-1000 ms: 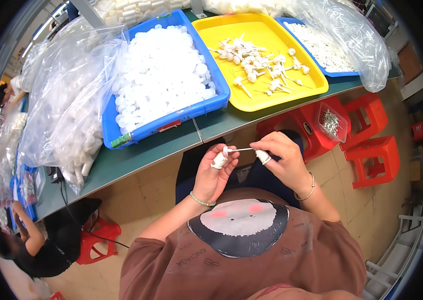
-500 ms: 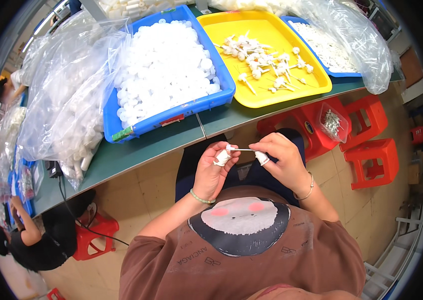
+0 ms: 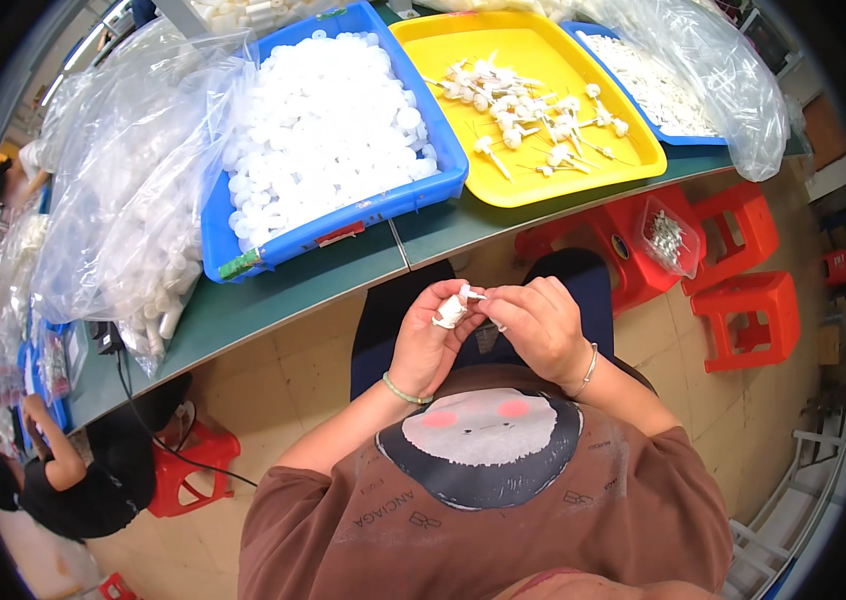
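Observation:
Above my lap, my left hand (image 3: 428, 340) pinches a small white plastic part (image 3: 469, 293) with a short stem pointing right. My right hand (image 3: 543, 328) has its thumb and fingers closed at the stem's end, and the fingers hide the rest of the part. White wrapping (image 3: 450, 311) covers a left fingertip; a bit of white shows at my right thumb too. Beyond my hands, a yellow tray (image 3: 633, 172) holds a loose pile of white parts with thin stems (image 3: 513, 105). Left of it stands a blue bin (image 3: 363, 215) full of round white plastic pieces (image 3: 328, 130).
A blue tray (image 3: 698, 139) of small white pieces sits at the far right, partly under a clear bag (image 3: 733, 90). Bagged white tubes (image 3: 133, 210) lie left. Red stools (image 3: 753, 320) stand right, one bearing a clear box (image 3: 665, 238) of small pieces. Another person (image 3: 63, 480) sits lower left.
My right hand has moved left, up against my left hand. The long thin stem that spanned between the hands is now mostly covered by the right fingers.

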